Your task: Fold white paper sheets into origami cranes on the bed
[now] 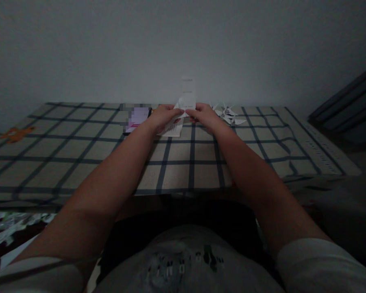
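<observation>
Both arms reach forward over a checked cloth [79, 154]. My left hand [164, 116] and my right hand [203, 114] meet at the far middle, each pinching a tall white strip of paper [188, 93] that stands upright between them. Fingers of both hands are closed on its lower part. A flat white sheet [173, 131] lies on the cloth under the left hand.
A phone with a lit, blurred screen [137, 118] lies left of the hands. Folded white paper cranes [230, 114] sit to the right. An orange shape [16, 133] lies at the far left. Paper scraps [9, 228] are at the lower left; a plain wall stands behind.
</observation>
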Demonstrator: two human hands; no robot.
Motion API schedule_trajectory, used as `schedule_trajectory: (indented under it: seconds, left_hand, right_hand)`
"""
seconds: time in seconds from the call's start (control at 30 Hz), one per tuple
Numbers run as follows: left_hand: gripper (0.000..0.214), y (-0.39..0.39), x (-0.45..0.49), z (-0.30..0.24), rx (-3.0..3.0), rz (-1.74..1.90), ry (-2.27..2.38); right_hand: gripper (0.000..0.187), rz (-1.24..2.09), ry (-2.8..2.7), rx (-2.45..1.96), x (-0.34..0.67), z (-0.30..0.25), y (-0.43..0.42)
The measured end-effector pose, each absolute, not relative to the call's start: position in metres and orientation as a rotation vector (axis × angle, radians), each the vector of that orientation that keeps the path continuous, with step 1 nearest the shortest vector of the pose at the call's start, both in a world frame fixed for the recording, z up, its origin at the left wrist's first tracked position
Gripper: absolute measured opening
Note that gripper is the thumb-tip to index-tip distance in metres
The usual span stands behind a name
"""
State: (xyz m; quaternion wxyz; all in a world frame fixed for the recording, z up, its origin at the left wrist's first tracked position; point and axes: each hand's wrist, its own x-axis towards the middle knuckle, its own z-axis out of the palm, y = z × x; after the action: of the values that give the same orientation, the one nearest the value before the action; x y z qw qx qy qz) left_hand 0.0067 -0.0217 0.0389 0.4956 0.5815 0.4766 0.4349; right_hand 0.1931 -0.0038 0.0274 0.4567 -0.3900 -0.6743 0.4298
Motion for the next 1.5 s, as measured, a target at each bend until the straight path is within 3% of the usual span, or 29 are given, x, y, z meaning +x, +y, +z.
schedule_trajectory:
  seconds: [0.47, 0.63, 0.97, 1.5]
  left_hand:
    - [0.009, -0.0163, 0.0049, 0.0345, 1.376, 1.088, 1.109]
    - [0.005, -0.0188, 0.0079, 0.0394, 1.251, 1.083, 1.08]
    - [0.005, -0.0173, 0.004, 0.0405, 1.289, 1.082, 1.13]
    - [0.019, -0.0144, 0.0003, 0.0365, 1.373, 1.058, 1.075]
  right_hand:
    - [0.012, 0.872, -1.753, -1.031, 0.1921, 0.0317, -0.0082]
    - [0.021, 0.819, -1.758, -1.012, 0.1911, 0.0329, -0.0104]
    - [0.004, 1.097, -1.69, -0.953, 0.194, 0.0298, -0.0073]
    - [0.006, 1.199, -1.626, -0.941, 0.1935, 0.0287, -0.0093]
